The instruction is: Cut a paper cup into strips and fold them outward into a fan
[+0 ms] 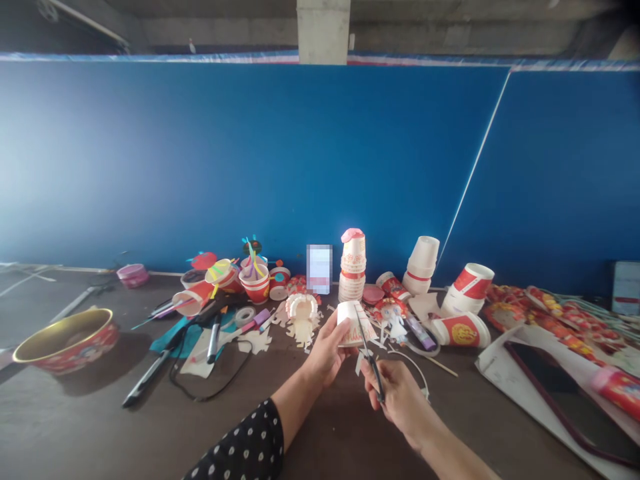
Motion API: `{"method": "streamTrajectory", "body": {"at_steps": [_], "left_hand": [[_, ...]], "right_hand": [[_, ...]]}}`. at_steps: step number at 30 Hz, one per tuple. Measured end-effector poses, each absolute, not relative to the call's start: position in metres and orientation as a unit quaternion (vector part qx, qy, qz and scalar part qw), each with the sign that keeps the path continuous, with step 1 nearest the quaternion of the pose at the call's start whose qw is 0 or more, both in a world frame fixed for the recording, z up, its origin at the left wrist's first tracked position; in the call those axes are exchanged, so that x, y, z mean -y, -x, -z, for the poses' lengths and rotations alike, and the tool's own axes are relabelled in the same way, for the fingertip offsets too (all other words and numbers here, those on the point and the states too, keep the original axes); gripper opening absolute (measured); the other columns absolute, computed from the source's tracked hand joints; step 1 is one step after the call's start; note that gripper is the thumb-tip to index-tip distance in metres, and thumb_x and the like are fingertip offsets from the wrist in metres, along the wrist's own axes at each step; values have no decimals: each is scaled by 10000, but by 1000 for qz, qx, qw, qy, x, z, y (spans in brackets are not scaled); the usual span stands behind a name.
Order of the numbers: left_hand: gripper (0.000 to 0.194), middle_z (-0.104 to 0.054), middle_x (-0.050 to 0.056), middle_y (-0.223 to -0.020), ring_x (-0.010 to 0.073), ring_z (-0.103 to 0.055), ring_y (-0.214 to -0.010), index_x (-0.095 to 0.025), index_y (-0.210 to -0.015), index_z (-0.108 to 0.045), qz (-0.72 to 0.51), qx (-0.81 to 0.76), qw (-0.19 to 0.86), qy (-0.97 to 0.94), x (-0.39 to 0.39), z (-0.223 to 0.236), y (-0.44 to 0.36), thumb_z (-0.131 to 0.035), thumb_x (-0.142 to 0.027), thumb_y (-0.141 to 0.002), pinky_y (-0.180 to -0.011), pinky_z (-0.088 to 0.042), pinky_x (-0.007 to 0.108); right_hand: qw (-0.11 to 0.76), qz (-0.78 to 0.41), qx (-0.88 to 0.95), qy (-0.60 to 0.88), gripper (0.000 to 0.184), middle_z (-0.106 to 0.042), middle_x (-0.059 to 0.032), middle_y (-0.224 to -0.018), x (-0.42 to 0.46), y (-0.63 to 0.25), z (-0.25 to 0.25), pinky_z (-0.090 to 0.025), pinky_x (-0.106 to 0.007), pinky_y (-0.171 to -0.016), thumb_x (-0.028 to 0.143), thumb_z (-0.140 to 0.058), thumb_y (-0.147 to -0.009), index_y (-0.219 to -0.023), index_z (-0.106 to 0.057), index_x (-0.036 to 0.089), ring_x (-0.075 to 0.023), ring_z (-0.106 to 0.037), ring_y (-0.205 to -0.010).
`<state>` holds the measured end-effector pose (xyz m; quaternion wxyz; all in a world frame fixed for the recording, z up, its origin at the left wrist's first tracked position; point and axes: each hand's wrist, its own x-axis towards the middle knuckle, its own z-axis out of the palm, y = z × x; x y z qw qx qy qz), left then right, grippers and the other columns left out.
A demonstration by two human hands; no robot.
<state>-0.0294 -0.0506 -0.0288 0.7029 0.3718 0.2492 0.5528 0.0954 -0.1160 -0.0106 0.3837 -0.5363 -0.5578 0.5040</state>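
My left hand [327, 350] is closed round a white paper cup [353, 324], held on its side above the dark table [100, 427]. My right hand [395, 393] grips a pair of scissors [369, 353], whose blades reach up into the cup's rim. Small paper scraps [361, 361] lie just under the cup. A dark polka-dot sleeve [245, 447] covers my left upper arm.
Stacks of paper cups [352, 267] and tipped cups [463, 330] stand behind. At left are decorated cups [255, 283], a tape roll [245, 315], markers [214, 337], a cable and a gold-lined red bowl [67, 337]. Red packets [555, 310] and a tray lie at right. A blue wall [250, 160] backs the table.
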Motion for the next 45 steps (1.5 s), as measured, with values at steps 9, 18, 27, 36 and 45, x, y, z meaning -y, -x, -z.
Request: {"method": "streamTrajectory", "body": {"at_steps": [9,18,27,36,45], "left_hand": [[438,-623,31,-809,137,-577,-614,-218,-1129,-521,-566,-264,704,-339,49,30,30,-635,-361,-732,-501,-393,220],[432,-633,71,-830,169,-607,-639,-165,-1108,-498,-594,-243,727,-244,36,25,39,-606,-389,-754,-542,-445,267],[479,-644,79,-852,198,-634,-685,-168,-1130,-487,-591,-246,720,-268,39,24,39,-614,-421,-743,-537,-452,261],[454,-634,58,-943,183,-631,-725,-217,-1161,-483,-597,-232,702,-313,39,33,35,-622,-357,-752,-601,-487,289],[539,-618,69,-997,174,-614,-759,-228,-1218,-434,-594,-232,699,-323,46,26,31,-645,-351,-738,-621,-482,279]], "right_hand": [[367,-576,529,503,492,-462,49,-427,115,-98,14,-141,-185,-347,636,-534,-695,-580,-464,163,-22,-256,-324],[310,-544,592,507,463,-500,32,-485,118,-98,16,-234,-192,-406,590,-493,-762,-586,-490,162,-46,-326,-382],[308,-477,656,497,447,-508,22,-475,119,-98,18,-283,-202,-486,551,-499,-778,-565,-492,158,-81,-414,-458],[290,-404,687,530,419,-487,27,-482,117,-99,23,-257,-212,-461,514,-506,-781,-539,-436,179,-92,-412,-469],[304,-394,684,534,401,-464,39,-474,116,-100,24,-243,-218,-459,505,-510,-779,-552,-424,185,-93,-407,-462]]}}
